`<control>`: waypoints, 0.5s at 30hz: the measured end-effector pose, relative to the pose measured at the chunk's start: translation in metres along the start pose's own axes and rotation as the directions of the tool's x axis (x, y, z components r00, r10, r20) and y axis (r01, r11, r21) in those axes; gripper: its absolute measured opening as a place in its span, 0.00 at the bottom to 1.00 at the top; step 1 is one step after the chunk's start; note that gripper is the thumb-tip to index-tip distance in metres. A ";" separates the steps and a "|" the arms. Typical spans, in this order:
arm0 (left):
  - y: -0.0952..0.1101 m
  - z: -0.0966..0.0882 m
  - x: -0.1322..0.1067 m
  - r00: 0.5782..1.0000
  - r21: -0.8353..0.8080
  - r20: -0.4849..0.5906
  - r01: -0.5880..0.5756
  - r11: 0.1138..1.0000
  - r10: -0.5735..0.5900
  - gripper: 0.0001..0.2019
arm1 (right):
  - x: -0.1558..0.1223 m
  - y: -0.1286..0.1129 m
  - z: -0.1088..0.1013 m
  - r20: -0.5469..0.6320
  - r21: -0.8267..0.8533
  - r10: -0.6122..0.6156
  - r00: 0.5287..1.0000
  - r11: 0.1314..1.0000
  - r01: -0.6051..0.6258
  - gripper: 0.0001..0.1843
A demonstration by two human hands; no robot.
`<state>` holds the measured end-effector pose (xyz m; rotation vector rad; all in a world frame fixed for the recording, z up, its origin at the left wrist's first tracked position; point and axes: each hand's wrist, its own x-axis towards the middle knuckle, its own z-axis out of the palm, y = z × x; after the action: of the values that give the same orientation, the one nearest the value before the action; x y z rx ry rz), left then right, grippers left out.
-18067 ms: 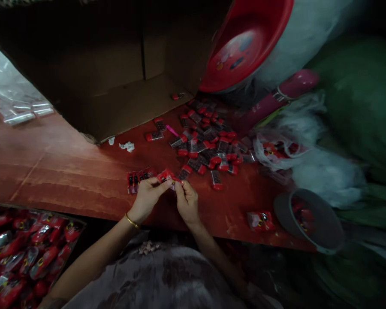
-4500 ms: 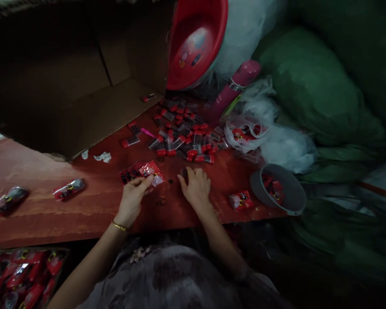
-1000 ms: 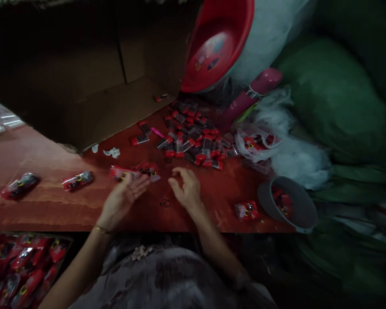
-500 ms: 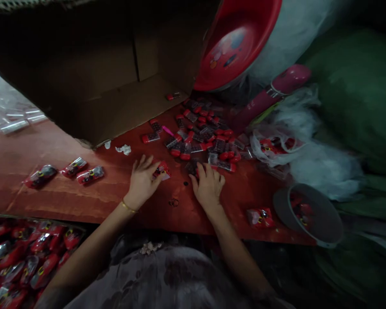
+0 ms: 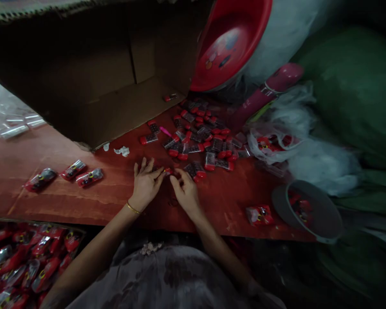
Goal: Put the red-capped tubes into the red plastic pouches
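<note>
My left hand (image 5: 146, 185) lies flat on the red table (image 5: 67, 201) with its fingers spread; whatever lies under the palm is hidden. Its index fingertip touches a small red-capped piece (image 5: 168, 171). My right hand (image 5: 187, 194) sits just to the right, fingers curled, pinching that same piece from the other side. A loose pile of small red-capped clear pieces (image 5: 202, 138) spreads just beyond both hands.
Three filled red packets (image 5: 73, 169) lie at the left. A tray of several filled packets (image 5: 25, 266) sits below the table edge. An open cardboard box (image 5: 116, 98), a red basin (image 5: 231, 43), a pink bottle (image 5: 266, 92), a plastic bag (image 5: 276, 143), a grey bowl (image 5: 309, 210) and one packet (image 5: 260, 214) surround the work spot.
My right hand has come back from the pile toward the left hand and closed on a small red piece. The left hand stays spread on the table.
</note>
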<state>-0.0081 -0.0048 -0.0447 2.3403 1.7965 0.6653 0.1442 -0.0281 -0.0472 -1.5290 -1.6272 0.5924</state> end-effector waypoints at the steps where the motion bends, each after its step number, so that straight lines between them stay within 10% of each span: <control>1: 0.001 -0.002 0.000 1.000 -0.007 -0.006 -0.006 1.000 0.006 0.16 | 0.003 -0.001 0.005 0.023 0.062 0.056 0.998 0.996 -0.058 0.19; 9: 0.000 -0.007 0.003 0.995 -0.112 -0.009 0.102 0.988 -0.103 0.27 | 0.024 0.014 0.020 0.095 0.269 0.175 0.980 0.943 -0.195 0.21; 15: -0.008 -0.002 0.013 0.983 -0.294 0.074 0.181 0.939 -0.166 0.12 | 0.027 0.010 0.023 0.078 0.267 0.167 0.983 0.946 -0.182 0.21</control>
<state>-0.0136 0.0097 -0.0425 1.9602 1.7175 0.7851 0.1330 0.0036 -0.0614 -1.4681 -1.3898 0.9237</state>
